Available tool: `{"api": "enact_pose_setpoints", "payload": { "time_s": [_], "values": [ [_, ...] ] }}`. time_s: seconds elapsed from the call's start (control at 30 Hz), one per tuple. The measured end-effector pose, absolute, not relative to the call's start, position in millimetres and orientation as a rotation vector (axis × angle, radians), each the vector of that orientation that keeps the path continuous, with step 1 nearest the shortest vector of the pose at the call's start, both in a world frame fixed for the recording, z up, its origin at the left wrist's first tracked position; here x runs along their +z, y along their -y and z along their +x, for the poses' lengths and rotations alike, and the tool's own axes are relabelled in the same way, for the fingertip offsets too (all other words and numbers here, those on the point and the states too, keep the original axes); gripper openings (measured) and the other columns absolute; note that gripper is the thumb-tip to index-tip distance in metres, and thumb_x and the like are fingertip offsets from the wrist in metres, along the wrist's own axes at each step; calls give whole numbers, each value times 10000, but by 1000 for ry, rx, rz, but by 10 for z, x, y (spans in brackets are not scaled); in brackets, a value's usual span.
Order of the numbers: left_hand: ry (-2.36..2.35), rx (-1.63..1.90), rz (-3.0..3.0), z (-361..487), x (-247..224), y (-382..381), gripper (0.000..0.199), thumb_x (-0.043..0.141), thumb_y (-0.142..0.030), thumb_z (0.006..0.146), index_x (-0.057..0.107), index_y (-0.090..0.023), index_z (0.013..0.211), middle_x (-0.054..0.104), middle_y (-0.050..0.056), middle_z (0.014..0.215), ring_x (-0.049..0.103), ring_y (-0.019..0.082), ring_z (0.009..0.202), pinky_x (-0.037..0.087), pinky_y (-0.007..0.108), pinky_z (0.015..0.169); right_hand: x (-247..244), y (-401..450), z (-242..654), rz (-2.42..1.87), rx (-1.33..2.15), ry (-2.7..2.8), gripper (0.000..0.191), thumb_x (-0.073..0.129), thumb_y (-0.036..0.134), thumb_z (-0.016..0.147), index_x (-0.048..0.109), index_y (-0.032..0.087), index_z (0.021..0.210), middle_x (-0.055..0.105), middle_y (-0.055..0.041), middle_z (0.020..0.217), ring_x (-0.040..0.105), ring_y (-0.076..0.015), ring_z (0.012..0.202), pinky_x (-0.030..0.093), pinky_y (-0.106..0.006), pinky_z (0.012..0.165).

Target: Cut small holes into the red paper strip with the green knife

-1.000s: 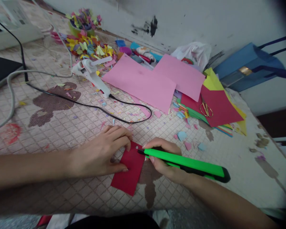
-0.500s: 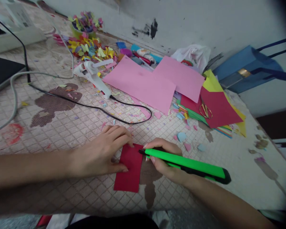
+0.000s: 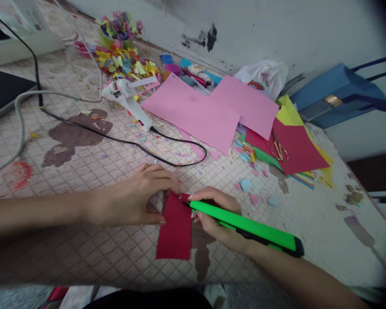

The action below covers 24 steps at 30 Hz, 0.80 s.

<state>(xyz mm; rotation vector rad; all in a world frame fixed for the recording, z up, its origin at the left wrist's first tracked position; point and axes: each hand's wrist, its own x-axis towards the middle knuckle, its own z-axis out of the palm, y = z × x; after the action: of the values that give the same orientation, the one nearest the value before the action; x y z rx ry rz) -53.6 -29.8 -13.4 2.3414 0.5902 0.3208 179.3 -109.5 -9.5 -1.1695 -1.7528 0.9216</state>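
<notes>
A small dark-red paper rectangle (image 3: 174, 234) lies on the cloth in front of me. My left hand (image 3: 138, 195) steadies it with curved fingers at its top edge and the thumb tip at its left side. In my right hand (image 3: 218, 214) is a long green utility knife (image 3: 254, 227) with black ends, gripped near the front much like a pen. Its dark tip rests over the upper right part of the red paper. Whether a blade is out cannot be made out.
Beyond my hands lie a white glue gun (image 3: 131, 105) with a black cord, pink sheets (image 3: 193, 111), and gold scissors (image 3: 279, 151) on a red sheet (image 3: 299, 148). Paper scraps (image 3: 125, 60) and a bowl (image 3: 109, 41) stand behind. A black flat device (image 3: 8, 92) is at left.
The knife tip has shifted left, from the paper's right edge onto its upper part. My left thumb has drawn back toward the paper's left edge. The view has turned slightly.
</notes>
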Motion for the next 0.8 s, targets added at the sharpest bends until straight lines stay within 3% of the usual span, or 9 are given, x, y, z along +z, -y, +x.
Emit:
{"api": "enact_pose_setpoints", "payload": {
  "time_s": [0.4,0.8],
  "values": [
    [-670,434,2399,-475,-132,384,277,794,-316,771,601,-198,930,632,3,933,526,216,908,334,346,821,-117,1075,1835,-1181,954,1769,257,600,79,786,677,216,989,707,-1,818,671,-123,662,536,-238,605],
    [-655,463,2448,-487,-176,379,390,814,-375,762,625,-235,1072,651,11,1008,529,234,960,338,365,874,-110,1045,1826,-1142,936,1824,286,576,47,754,686,211,962,714,3,806,667,-122,659,534,-250,636]
  ]
}}
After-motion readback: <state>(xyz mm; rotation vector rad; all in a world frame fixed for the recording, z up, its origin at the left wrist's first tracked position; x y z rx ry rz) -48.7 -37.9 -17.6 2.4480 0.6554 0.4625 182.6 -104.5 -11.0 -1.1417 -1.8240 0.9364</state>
